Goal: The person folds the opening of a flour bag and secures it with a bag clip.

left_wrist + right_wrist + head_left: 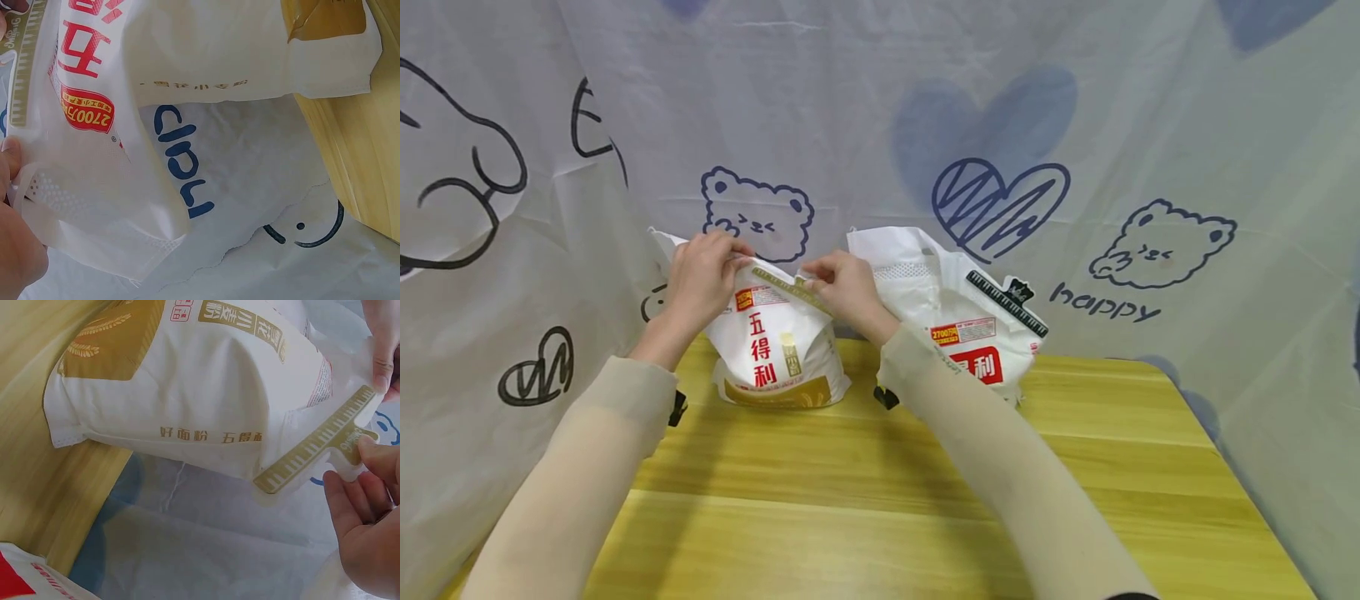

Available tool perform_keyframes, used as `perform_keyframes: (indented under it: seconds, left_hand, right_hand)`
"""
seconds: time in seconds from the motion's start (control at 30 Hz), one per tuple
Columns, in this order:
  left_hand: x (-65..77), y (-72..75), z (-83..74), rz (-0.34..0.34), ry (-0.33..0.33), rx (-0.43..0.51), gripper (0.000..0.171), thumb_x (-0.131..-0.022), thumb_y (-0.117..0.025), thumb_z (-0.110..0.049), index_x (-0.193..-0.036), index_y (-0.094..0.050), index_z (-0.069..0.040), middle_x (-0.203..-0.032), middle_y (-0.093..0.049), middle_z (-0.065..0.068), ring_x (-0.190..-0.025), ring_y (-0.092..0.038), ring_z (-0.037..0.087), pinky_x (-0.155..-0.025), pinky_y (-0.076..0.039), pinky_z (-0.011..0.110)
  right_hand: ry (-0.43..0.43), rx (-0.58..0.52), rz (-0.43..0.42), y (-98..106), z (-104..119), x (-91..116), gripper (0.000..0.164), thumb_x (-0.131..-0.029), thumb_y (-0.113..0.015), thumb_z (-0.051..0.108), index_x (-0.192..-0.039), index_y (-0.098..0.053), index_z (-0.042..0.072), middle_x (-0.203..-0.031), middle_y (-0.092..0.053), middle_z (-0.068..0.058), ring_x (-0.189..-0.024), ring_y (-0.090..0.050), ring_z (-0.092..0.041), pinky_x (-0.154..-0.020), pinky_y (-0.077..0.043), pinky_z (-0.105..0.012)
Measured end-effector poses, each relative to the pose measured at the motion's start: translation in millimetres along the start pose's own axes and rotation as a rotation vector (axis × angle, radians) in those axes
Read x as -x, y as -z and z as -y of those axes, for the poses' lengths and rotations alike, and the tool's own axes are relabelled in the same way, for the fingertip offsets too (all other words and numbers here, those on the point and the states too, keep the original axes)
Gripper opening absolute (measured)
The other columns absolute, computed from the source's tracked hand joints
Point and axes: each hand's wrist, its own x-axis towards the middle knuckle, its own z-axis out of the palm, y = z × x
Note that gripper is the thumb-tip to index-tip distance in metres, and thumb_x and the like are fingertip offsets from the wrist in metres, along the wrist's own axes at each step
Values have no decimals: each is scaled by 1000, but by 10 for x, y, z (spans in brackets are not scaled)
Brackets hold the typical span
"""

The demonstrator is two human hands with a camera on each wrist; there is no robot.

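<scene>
A white flour bag (808,350) with red and gold print stands on the table, its top folded over. Along that fold lies a gold bag clip (312,442) with a ruler-like striped bar. My left hand (702,279) pinches the bag's top edge beside the clip's left end; in the left wrist view its thumb (11,155) presses on the white plastic. With thumb and fingers my right hand (848,287) pinches the clip's handle tab, seen closely in the right wrist view. The bag's upper left corner sticks out past my left hand.
To the right stands a second white flour bag (951,308), with a black bag clip (1006,302) across its top right corner. Both bags are near the back edge of the wooden table (760,533). A printed white cloth (850,108) hangs behind and at the sides.
</scene>
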Motion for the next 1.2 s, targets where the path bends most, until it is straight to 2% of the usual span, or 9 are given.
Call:
perform_keyframes:
  seconds: [0.27,0.37,0.47,0.67,0.8,0.9,1.07,1.2]
  left_hand:
    - [-22,-6,-16,23,15,-3,13,-104,-63,-10,-112,-70,-4,-116,-68,16,-111,-56,37,-109,-37,59]
    - [-19,-5,-25,31,17,1,14,-104,-63,-11,-114,-70,-4,-118,-67,16,-113,-55,37,-109,-36,59]
    - [-8,-4,-29,33,14,5,15,-104,-63,-12,-116,-70,-5,-121,-66,16,-116,-55,37,-111,-36,60]
    - [24,-5,-31,5,-29,2,21,-104,-62,-14,-120,-70,-4,-130,-65,17,-128,-52,39,-120,-29,58]
    - [38,-12,-50,-2,-56,-4,34,-104,-62,-20,-134,-64,-4,-145,-58,17,-141,-45,39,-127,-14,56]
    - [59,-12,-87,6,-49,-9,48,-105,-58,-29,-146,-56,-6,-155,-49,17,-148,-37,39,-128,-2,55]
    - [141,-20,-172,8,-12,9,62,-105,-51,-40,-157,-43,-7,-166,-36,14,-156,-22,38,-127,5,57]
    - [224,-42,-265,-7,0,32,67,-106,-49,-45,-160,-37,-7,-170,-28,12,-159,-13,36,-126,7,58]
  right_hand:
    - [11,66,9,20,2,4,31,-97,-74,13,-127,-74,9,-114,-68,-9,-102,-66,-20,-87,-55,-24]
    - [-2,38,7,35,6,24,32,-100,-71,17,-131,-72,10,-119,-68,-9,-106,-67,-20,-89,-56,-25]
    - [-24,-19,14,68,8,54,37,-105,-64,26,-138,-67,11,-131,-68,-9,-115,-66,-21,-97,-55,-30]
    - [-43,-93,39,168,-6,113,50,-110,-49,44,-150,-56,15,-150,-59,-4,-134,-58,-24,-111,-47,-36]
    - [-35,-112,54,257,-24,174,53,-109,-49,46,-153,-54,16,-152,-57,-4,-134,-59,-23,-110,-48,-37]
    - [-20,-117,58,329,-24,233,52,-108,-52,44,-154,-52,18,-151,-58,-5,-132,-60,-24,-109,-50,-38]
    - [64,-86,53,424,-24,336,51,-107,-56,37,-154,-51,18,-156,-53,-7,-134,-59,-27,-107,-52,-38]
    - [142,-56,8,503,-48,446,51,-106,-59,34,-153,-52,15,-158,-50,-4,-141,-52,-23,-110,-49,-35]
